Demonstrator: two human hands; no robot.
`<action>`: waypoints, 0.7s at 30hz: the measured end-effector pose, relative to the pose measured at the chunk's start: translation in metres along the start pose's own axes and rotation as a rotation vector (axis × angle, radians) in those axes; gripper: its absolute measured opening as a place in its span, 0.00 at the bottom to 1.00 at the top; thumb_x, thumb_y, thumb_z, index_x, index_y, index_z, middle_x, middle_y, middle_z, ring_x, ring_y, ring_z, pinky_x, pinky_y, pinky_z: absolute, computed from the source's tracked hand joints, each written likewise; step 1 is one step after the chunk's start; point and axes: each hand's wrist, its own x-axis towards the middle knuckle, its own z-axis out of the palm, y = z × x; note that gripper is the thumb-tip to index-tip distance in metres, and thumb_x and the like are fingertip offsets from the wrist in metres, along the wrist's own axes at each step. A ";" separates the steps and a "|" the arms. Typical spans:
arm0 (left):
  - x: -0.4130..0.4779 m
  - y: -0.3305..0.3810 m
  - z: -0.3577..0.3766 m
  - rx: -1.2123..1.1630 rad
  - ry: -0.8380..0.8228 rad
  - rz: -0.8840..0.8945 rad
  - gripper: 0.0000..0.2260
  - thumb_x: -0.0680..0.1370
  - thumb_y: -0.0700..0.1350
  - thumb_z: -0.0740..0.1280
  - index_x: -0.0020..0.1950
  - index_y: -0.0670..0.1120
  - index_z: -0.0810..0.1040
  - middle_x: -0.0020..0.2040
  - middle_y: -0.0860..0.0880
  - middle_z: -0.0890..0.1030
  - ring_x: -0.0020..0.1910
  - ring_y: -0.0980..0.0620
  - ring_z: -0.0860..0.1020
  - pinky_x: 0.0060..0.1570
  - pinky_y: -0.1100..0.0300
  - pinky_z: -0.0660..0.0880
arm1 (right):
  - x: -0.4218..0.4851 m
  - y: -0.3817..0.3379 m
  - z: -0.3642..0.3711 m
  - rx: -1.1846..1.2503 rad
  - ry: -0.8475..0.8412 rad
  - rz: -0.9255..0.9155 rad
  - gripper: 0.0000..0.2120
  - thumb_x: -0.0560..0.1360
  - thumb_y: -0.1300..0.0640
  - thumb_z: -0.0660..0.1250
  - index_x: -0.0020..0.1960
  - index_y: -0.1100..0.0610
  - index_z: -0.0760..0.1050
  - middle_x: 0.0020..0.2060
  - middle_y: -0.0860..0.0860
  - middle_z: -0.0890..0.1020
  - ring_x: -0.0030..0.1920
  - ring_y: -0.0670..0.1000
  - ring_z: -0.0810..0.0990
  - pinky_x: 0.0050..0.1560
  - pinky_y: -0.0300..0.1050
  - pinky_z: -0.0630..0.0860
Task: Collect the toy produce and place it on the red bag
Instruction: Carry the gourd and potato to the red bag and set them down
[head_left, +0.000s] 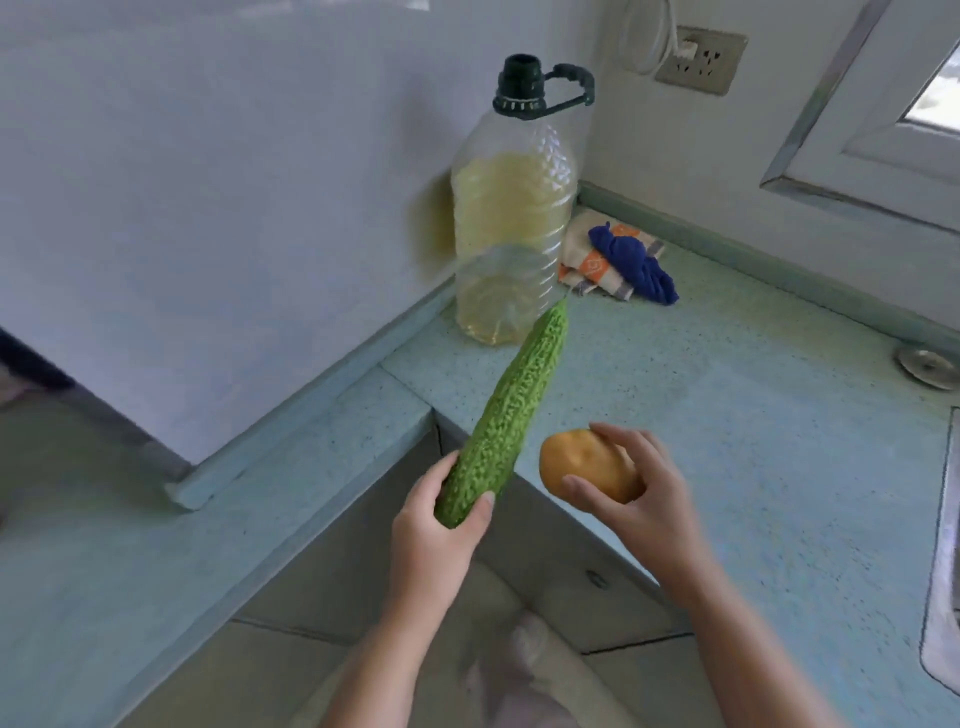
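Observation:
My left hand (434, 535) grips the lower end of a long, bumpy green toy bitter gourd (511, 410), which points up and to the right over the inner corner of the counter. Its tip reaches in front of the oil bottle. My right hand (641, 499) holds a tan toy potato (584, 470) just right of the gourd, above the counter's front edge. No red bag is in view.
A big clear oil bottle (511, 228) with a dark green cap stands in the corner of the pale green L-shaped counter (753, 415). Folded cloths (615, 262), one blue, lie behind it. A sink edge (943, 571) and a round metal fitting (927, 366) are at the right.

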 end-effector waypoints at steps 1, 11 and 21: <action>-0.009 0.000 -0.009 -0.025 0.039 -0.018 0.21 0.71 0.43 0.72 0.63 0.49 0.75 0.56 0.54 0.80 0.54 0.59 0.77 0.56 0.58 0.74 | -0.006 -0.007 0.005 0.009 -0.011 -0.028 0.22 0.64 0.52 0.76 0.53 0.40 0.72 0.52 0.43 0.74 0.52 0.36 0.72 0.48 0.30 0.68; -0.098 -0.006 -0.121 -0.037 0.422 -0.073 0.19 0.70 0.41 0.74 0.57 0.56 0.75 0.52 0.61 0.79 0.50 0.66 0.77 0.48 0.71 0.72 | -0.047 -0.088 0.086 0.123 -0.302 -0.240 0.22 0.62 0.45 0.72 0.55 0.40 0.72 0.52 0.39 0.73 0.51 0.35 0.72 0.44 0.24 0.67; -0.192 -0.025 -0.208 -0.080 0.750 -0.190 0.21 0.71 0.43 0.72 0.63 0.50 0.74 0.54 0.54 0.80 0.49 0.62 0.78 0.49 0.63 0.76 | -0.106 -0.160 0.174 0.197 -0.623 -0.416 0.24 0.61 0.48 0.74 0.56 0.43 0.72 0.51 0.42 0.74 0.50 0.34 0.72 0.45 0.24 0.67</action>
